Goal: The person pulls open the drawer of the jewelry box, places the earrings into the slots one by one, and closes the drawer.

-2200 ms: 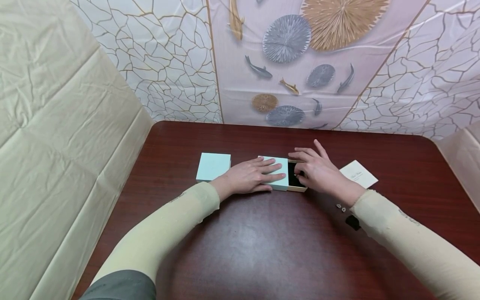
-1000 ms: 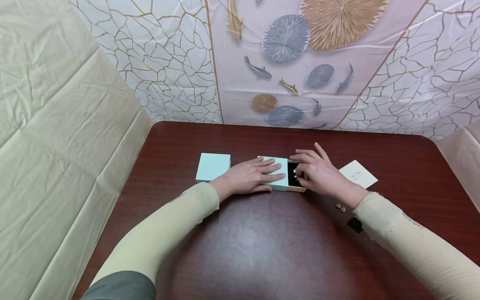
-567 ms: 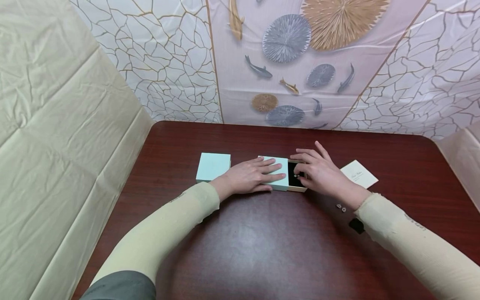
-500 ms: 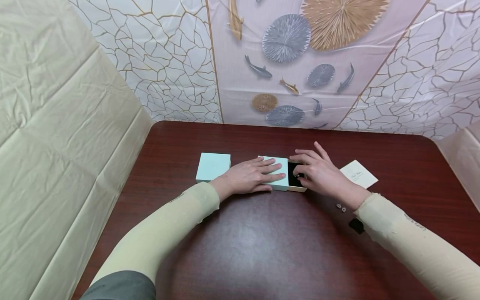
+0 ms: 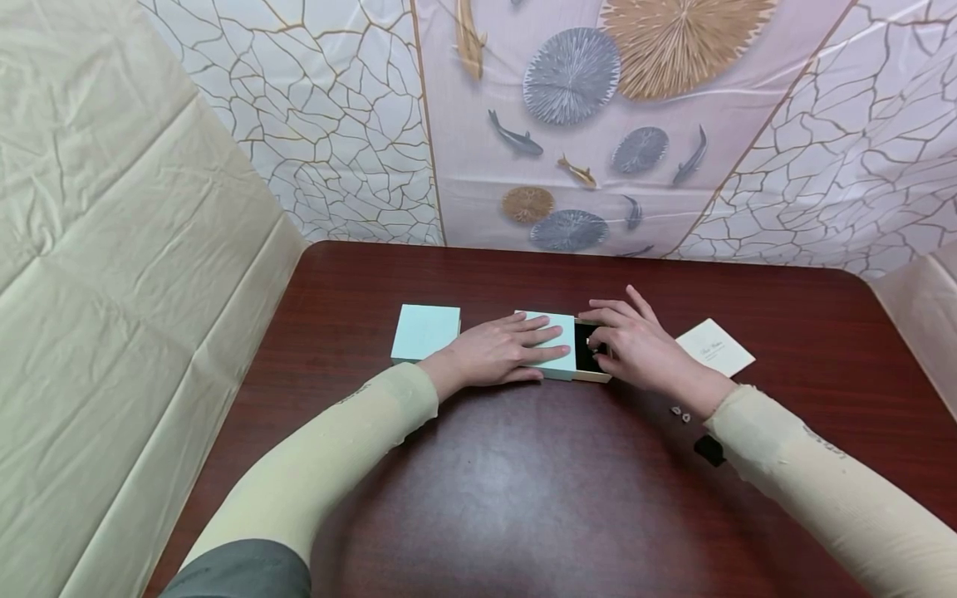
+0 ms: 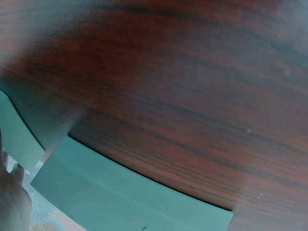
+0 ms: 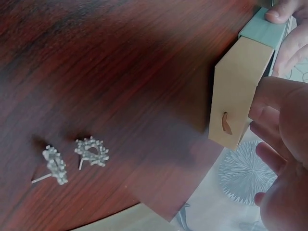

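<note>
My left hand [image 5: 508, 353] lies flat with spread fingers on the mint sleeve [image 5: 562, 365] of a drawer-style jewelry box. At its right end the cream drawer [image 7: 236, 91] sticks partly out, with a small ribbon tab on its front and a black lining [image 5: 585, 361] inside. Over that lining, my right hand [image 5: 635, 345] pinches a small shiny piece of jewelry [image 5: 589, 341] between thumb and index finger; its exact kind is too small to tell. The other right fingers are raised. Two silver earrings with studded rims, one earring [image 7: 92, 152] and another earring [image 7: 55, 164], lie on the table near the right wrist.
A second mint box [image 5: 426, 330] stands to the left, and also fills the bottom of the left wrist view. A white printed card [image 5: 715, 347] lies beyond the right wrist. A small black pad [image 5: 709, 449] sits beside the right sleeve on the dark wood table [image 5: 478, 498].
My right fingers shift slightly within the drawer, and the shiny piece shows at slightly different spots by the fingertips. The left hand and both boxes stay still.
</note>
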The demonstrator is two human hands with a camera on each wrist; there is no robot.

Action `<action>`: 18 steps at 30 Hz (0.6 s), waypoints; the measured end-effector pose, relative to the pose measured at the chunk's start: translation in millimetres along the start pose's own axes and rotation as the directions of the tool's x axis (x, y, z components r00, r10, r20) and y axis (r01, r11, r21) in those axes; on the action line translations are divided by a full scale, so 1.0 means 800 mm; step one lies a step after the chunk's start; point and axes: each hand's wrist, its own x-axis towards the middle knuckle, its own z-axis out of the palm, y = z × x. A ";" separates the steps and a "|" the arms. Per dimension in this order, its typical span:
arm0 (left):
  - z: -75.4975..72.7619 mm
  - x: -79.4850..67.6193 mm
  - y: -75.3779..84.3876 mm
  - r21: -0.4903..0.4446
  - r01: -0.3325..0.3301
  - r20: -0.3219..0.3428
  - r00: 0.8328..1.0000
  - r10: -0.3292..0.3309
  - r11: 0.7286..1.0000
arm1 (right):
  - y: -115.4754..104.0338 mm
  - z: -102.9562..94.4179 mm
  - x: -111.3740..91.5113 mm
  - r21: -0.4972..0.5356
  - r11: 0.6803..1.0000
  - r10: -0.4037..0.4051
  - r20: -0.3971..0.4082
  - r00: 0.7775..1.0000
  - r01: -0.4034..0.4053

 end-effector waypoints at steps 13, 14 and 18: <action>0.001 0.001 -0.001 -0.007 -0.002 -0.008 1.000 0.002 1.000 | -0.003 -0.008 -0.001 -0.012 1.000 -0.003 -0.049 0.999 0.002; 0.001 0.001 -0.001 -0.010 -0.003 -0.011 1.000 0.003 1.000 | -0.003 -0.010 -0.001 -0.006 1.000 0.001 -0.056 0.998 -0.002; 0.001 0.000 -0.001 -0.018 -0.005 -0.018 1.000 0.005 1.000 | 0.005 -0.017 -0.008 0.009 1.000 0.025 -0.087 0.996 -0.024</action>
